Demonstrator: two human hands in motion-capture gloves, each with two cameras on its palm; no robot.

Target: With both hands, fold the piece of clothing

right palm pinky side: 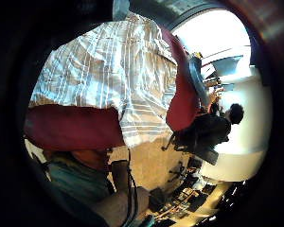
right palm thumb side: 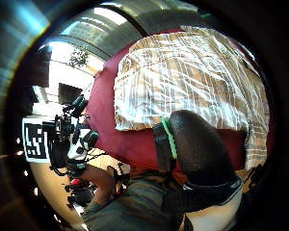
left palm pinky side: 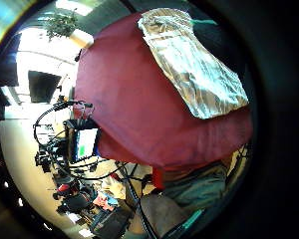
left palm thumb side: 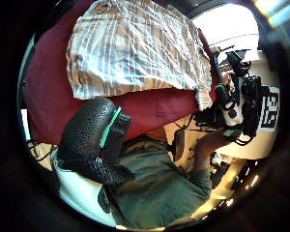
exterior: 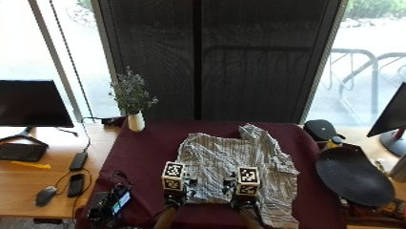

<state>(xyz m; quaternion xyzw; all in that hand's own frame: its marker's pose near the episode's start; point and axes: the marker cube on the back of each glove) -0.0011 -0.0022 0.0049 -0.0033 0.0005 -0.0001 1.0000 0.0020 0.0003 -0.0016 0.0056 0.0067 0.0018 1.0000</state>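
Both hands poised at the near hem of a shirt, fold not yet begun.
Left hand (exterior: 172, 196) and right hand (exterior: 245, 199) hover at the near edge of the bench (exterior: 136, 157); whether their fingers are spread or curled cannot be told. Just beyond lies the striped shirt (exterior: 231, 160), spread nearly flat on the maroon covering, rumpled, its right side draping over the near edge. Judged next: grasp hem or side and carry it across.
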